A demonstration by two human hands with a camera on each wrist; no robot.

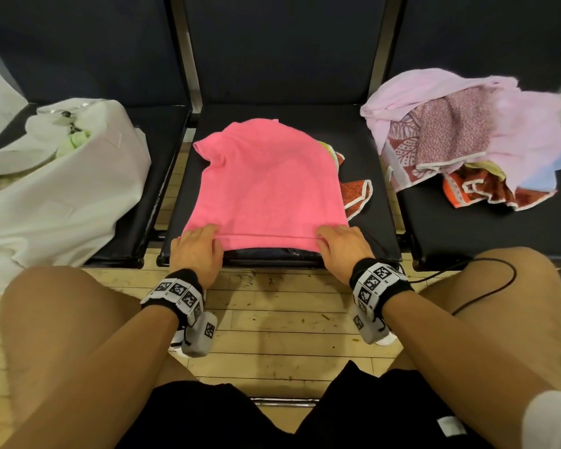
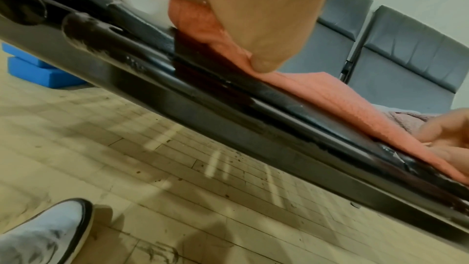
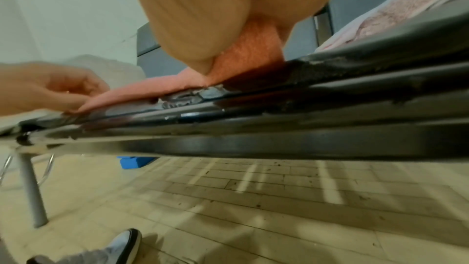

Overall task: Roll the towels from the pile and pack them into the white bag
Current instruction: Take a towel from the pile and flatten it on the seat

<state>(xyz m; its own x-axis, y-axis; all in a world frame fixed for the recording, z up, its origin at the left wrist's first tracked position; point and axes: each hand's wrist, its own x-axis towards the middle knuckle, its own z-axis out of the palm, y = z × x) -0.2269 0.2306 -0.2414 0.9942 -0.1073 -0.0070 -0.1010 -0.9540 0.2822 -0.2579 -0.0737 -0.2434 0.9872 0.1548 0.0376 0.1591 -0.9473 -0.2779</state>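
A towel (image 1: 266,176) lies on the middle seat (image 1: 363,150), over another towel (image 1: 353,192). Both hands (image 1: 196,251) (image 1: 342,249) are at its near edge. The bag (image 1: 62,176) is on the left seat, the pile (image 1: 467,137) on the right seat.

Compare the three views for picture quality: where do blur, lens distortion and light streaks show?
Head view: sharp, with wide-angle bending of the chair backs. Left wrist view: the left hand close up is soft; pale light streaks lie on the floor. Right wrist view: the right hand is blurred, the pink towel soft.
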